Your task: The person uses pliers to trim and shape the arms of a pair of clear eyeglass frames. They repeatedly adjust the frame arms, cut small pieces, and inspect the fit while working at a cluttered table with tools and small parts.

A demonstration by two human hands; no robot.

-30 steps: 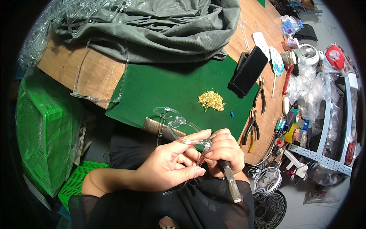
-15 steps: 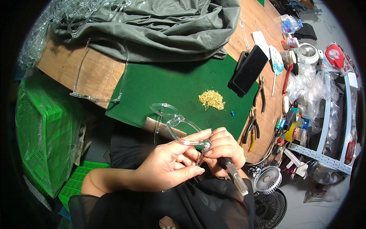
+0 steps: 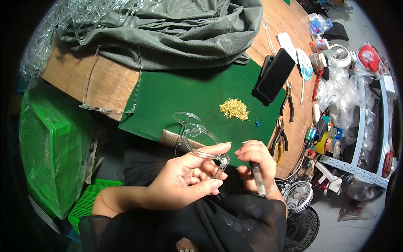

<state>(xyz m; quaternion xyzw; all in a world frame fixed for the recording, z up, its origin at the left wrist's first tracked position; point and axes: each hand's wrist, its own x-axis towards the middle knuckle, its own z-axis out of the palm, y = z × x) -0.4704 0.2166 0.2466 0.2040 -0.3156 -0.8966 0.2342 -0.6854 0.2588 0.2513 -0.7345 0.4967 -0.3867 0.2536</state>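
My left hand (image 3: 189, 180) holds a clear plastic eyeglass frame (image 3: 202, 153) by one end, near its hinge. The frame's rims tilt up over the mat edge. My right hand (image 3: 256, 166), a little to the right and apart from the frame, grips a slim hand tool (image 3: 257, 179) with a dark shaft and a pale, worn end pointing toward me. The tool's other end is hidden in my fingers. Beyond my hands, a heap of tiny gold-coloured metal pieces (image 3: 234, 110) lies on the green mat (image 3: 176, 92), with a small blue piece (image 3: 257, 123) beside it.
A phone-like black slab (image 3: 274, 75) stands propped at the mat's right. Two pairs of pliers (image 3: 288, 103) lie beyond it. Another clear frame (image 3: 110, 110) rests at left, near a grey cloth (image 3: 168, 46) with piled frames (image 3: 96, 17). Green crates (image 3: 54, 138) stand at the left.
My right hand has drawn away from the eyeglass frame to the right, and the tool in it has turned more upright. My left hand still holds the frame.
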